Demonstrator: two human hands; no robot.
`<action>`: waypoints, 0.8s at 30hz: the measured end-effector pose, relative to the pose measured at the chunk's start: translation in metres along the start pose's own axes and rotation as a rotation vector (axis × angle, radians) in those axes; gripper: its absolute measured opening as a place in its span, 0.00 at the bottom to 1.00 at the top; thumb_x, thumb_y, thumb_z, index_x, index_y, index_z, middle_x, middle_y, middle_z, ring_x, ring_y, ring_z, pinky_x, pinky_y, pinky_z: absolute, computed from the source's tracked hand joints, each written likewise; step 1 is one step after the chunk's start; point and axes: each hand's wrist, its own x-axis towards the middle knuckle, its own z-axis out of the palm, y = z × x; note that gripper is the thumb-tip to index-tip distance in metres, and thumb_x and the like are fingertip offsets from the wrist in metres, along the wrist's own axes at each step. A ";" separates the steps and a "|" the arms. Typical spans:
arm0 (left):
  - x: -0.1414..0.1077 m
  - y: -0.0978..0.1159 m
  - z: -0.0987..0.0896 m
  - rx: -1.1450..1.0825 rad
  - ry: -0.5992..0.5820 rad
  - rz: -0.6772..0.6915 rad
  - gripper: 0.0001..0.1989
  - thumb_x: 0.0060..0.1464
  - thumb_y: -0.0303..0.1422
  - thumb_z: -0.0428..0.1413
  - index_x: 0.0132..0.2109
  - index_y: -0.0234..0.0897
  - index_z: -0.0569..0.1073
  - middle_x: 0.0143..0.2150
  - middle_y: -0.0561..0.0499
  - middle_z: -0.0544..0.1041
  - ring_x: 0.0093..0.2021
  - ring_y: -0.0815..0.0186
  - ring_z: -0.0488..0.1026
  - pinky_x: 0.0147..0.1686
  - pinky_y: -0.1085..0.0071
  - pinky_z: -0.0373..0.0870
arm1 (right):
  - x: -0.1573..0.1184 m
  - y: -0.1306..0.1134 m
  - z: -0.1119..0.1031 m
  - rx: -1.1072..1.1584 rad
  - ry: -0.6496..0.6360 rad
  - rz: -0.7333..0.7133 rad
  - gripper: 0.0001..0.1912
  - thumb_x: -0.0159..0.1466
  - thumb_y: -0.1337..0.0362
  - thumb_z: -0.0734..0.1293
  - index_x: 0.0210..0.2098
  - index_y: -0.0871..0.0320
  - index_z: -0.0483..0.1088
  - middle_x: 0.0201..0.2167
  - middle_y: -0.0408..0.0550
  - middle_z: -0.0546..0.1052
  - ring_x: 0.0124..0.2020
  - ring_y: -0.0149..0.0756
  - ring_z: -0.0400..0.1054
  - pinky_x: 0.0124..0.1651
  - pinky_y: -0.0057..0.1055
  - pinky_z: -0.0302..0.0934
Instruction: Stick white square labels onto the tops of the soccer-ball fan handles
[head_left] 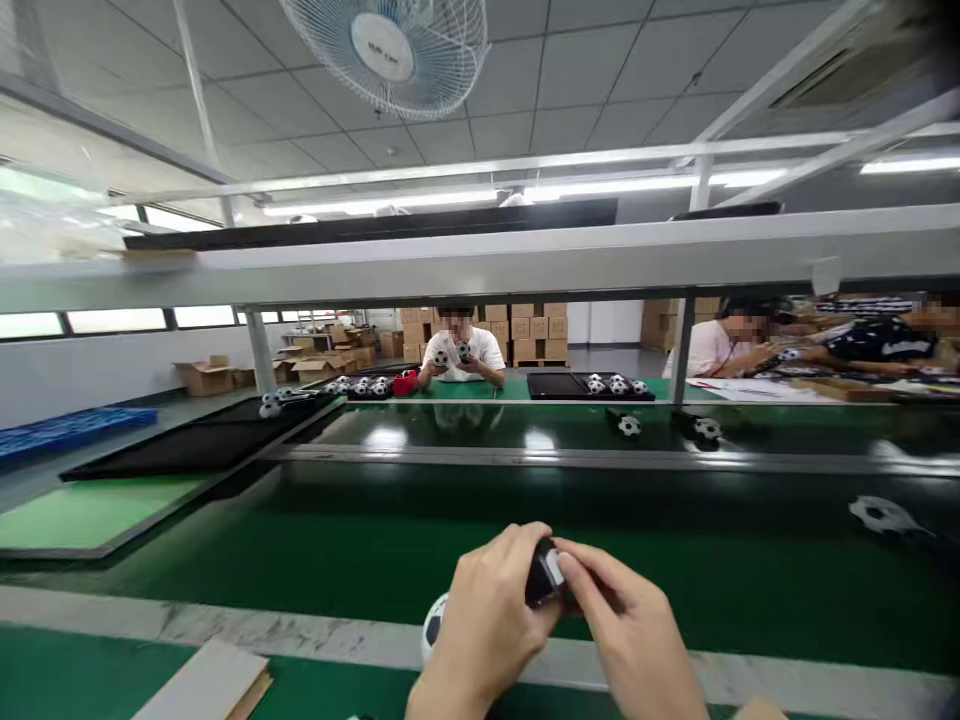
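Observation:
Over the near edge of the green conveyor belt, my left hand (487,615) is closed around a black, boxy part (538,578). From behind that hand, on its left side, a black-and-white soccer ball (432,628) shows; whether it joins the black part is hidden. My right hand (634,635) meets the black part from the right, its thumb and finger pinched at a small whitish piece (554,567) on the end. My right fingertips are partly hidden behind the thumb.
The conveyor belt (337,565) carries soccer balls with black parts, one at right (883,514). Across it, a co-worker (469,350) holds two balls. A black tray (172,440) lies left, a pale block (206,680) at near left. A shelf beam (480,265) crosses overhead.

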 end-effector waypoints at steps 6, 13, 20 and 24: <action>0.000 0.014 0.001 -0.030 0.039 0.033 0.16 0.50 0.25 0.61 0.47 0.39 0.73 0.39 0.49 0.82 0.35 0.56 0.82 0.33 0.62 0.82 | 0.001 0.002 -0.012 -0.234 0.137 -0.424 0.13 0.70 0.56 0.66 0.33 0.52 0.79 0.38 0.48 0.84 0.36 0.39 0.81 0.36 0.25 0.74; 0.002 0.014 -0.003 -0.174 0.217 0.155 0.08 0.58 0.34 0.59 0.44 0.40 0.70 0.34 0.52 0.80 0.29 0.65 0.78 0.27 0.73 0.75 | -0.009 -0.011 -0.021 -0.565 0.300 -0.937 0.07 0.73 0.69 0.62 0.40 0.56 0.72 0.41 0.51 0.82 0.43 0.38 0.79 0.45 0.27 0.71; 0.003 0.025 -0.017 -0.179 0.292 0.287 0.12 0.63 0.41 0.57 0.47 0.37 0.71 0.36 0.48 0.81 0.32 0.65 0.81 0.31 0.75 0.77 | -0.027 -0.045 -0.032 -0.605 0.257 -1.078 0.09 0.68 0.76 0.65 0.41 0.58 0.72 0.43 0.54 0.82 0.47 0.40 0.80 0.52 0.31 0.72; 0.009 0.007 -0.017 -0.097 0.327 0.237 0.12 0.59 0.38 0.61 0.46 0.36 0.73 0.37 0.49 0.82 0.33 0.65 0.81 0.33 0.75 0.78 | -0.039 -0.075 -0.051 -0.464 0.199 -0.818 0.11 0.70 0.74 0.62 0.35 0.53 0.70 0.41 0.51 0.82 0.48 0.43 0.80 0.50 0.35 0.74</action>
